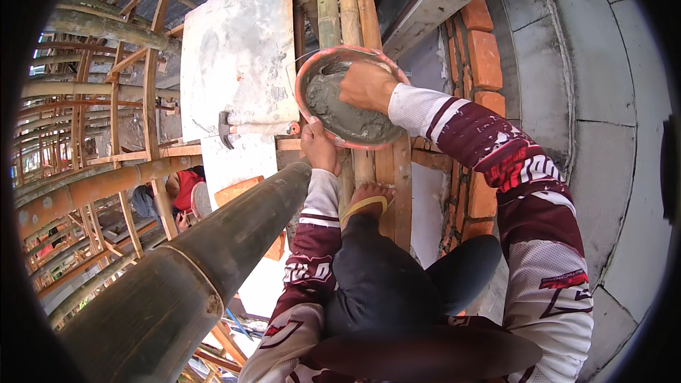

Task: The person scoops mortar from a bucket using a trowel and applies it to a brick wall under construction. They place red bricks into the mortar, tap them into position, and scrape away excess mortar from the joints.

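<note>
A reddish bucket (303, 103) of wet grey mortar (328, 99) stands on the bamboo and timber walkway ahead of me. My left hand (319, 145) grips its near left rim, thumb on the edge. Inside the bucket, my right hand (369, 86) is closed in a fist just over the mortar. Whatever it holds is mostly hidden by the fingers and the mortar. Left of the bucket, a claw hammer (225, 131) lies on a pale, mortar-stained board (237, 50), its handle toward the bucket.
A thick bamboo pole (234, 230) slants up close by my left forearm. My sandalled foot (369, 202) rests on the planks. An orange brick wall (486, 60) and grey block wall (603, 85) run along the right. Scaffolding and a person in red (186, 195) are below left.
</note>
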Demonstrator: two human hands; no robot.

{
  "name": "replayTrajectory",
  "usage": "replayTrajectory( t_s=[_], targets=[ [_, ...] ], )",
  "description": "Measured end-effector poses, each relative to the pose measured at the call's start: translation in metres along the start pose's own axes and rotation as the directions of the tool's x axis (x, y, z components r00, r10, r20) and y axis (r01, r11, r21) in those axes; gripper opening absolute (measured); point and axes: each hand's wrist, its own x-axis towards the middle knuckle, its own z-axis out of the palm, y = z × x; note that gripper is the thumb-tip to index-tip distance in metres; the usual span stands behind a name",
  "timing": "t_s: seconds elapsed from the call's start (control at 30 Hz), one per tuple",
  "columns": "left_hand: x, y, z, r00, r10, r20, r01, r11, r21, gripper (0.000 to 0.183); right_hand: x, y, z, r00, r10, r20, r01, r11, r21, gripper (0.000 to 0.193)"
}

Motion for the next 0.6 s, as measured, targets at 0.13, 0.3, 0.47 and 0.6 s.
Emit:
replayTrajectory(
  t_s=[0.13,0.3,0.47,0.6],
  targets=[
    [0.016,-0.007,-0.001,0.999,0.003,-0.043,-0.001,0.999,0.053,0.028,-0.033,-0.008,-0.011,0.965,-0.083,0.247,-0.019,0.923,0.385,0.016],
    [0.015,-0.012,-0.003,1.0,0.014,-0.006,-0.013,0.998,0.069,0.028,-0.076,0.001,-0.067,0.945,0.036,0.325,-0.134,0.949,0.285,0.014],
    [-0.004,0.004,0.008,0.998,-0.06,-0.029,0.061,0.996,0.062,0.027,-0.074,0.049,-0.095,0.898,0.227,0.376,-0.316,0.929,0.195,0.011],
    [-0.016,0.013,0.024,0.992,-0.086,-0.087,0.083,0.996,-0.035,0.032,-0.042,0.051,-0.061,0.816,0.202,0.542,-0.354,0.915,0.193,0.016]
  ],
)
